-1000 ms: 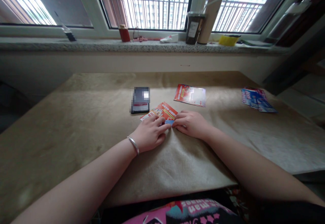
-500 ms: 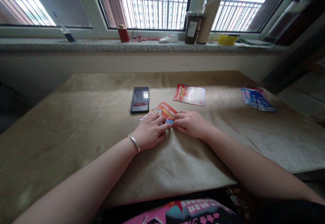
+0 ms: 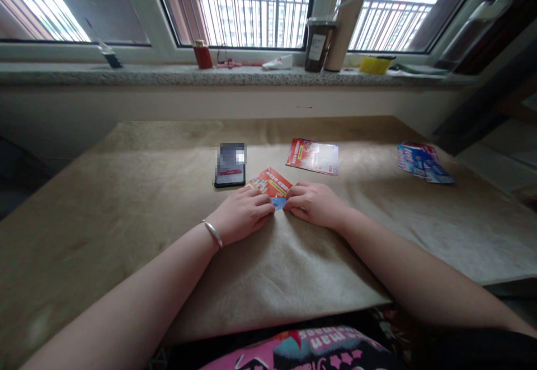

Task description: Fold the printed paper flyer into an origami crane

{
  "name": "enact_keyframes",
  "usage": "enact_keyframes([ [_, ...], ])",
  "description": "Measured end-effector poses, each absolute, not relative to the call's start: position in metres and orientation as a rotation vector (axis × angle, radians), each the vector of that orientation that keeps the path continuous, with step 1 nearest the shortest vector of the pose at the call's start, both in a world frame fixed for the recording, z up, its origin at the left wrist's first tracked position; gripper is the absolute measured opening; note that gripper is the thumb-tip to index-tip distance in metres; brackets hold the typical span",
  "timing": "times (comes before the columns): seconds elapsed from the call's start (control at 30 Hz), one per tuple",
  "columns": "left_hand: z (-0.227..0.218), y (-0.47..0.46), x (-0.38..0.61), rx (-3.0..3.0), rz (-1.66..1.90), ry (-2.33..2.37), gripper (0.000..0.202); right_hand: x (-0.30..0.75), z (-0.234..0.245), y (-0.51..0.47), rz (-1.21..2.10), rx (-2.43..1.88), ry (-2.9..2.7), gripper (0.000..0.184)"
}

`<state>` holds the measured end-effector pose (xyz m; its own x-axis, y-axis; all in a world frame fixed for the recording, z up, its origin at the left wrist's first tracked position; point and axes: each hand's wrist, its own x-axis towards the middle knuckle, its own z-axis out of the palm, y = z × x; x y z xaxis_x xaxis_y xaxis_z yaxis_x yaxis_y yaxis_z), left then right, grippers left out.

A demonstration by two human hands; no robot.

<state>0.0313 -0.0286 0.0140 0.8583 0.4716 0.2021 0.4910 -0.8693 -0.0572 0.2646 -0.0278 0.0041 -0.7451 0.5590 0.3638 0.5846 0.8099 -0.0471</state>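
Note:
A red and orange printed leaflet [image 3: 273, 182] lies on the tan cloth-covered table [image 3: 126, 202] in front of me. My left hand [image 3: 242, 216], with a silver bracelet at the wrist, presses its curled fingers onto the leaflet's left part. My right hand [image 3: 315, 204] pinches the leaflet's near right edge, fingers closed on it. Both hands meet at a small blue corner of the paper. Most of the leaflet's near half is hidden under my fingers.
A dark phone [image 3: 230, 166] lies just left of the leaflet. A second red leaflet [image 3: 312, 156] lies behind it, and a blue and red one [image 3: 423, 163] at the far right. The window sill [image 3: 168, 75] holds a red can [image 3: 202, 55], a jar [image 3: 316, 46] and a yellow object [image 3: 375, 65].
My left hand has slid a little to the right over the leaflet, covering more of its left side. The right hand has barely moved.

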Motion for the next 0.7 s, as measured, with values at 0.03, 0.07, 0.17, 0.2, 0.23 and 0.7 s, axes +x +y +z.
enact_keyframes([
  [0.03,0.0148,-0.0283,0.0308,-2.925,-0.277,-0.761,0.017,0.2651,0.0036,-0.0275,-0.095,-0.861,-2.632,0.019],
  [0.07,0.0158,-0.0279,0.0301,-2.923,-0.273,-0.764,0.017,0.2656,0.0032,-0.0272,-0.090,-0.859,-2.633,0.019],
  [0.17,0.0190,-0.0269,0.0276,-2.925,-0.257,-0.764,0.016,0.2670,0.0021,-0.0268,-0.074,-0.851,-2.636,0.019],
  [0.2,0.0197,-0.0265,0.0269,-2.932,-0.254,-0.758,0.016,0.2673,0.0020,-0.0268,-0.070,-0.846,-2.637,0.019],
  [0.23,0.0203,-0.0262,0.0263,-2.942,-0.252,-0.751,0.016,0.2674,0.0021,-0.0269,-0.067,-0.842,-2.636,0.019],
  [0.7,0.0190,-0.0260,0.0222,-3.036,-0.347,-0.775,0.015,0.2693,0.0016,-0.0271,-0.051,-0.862,-2.640,0.021],
])
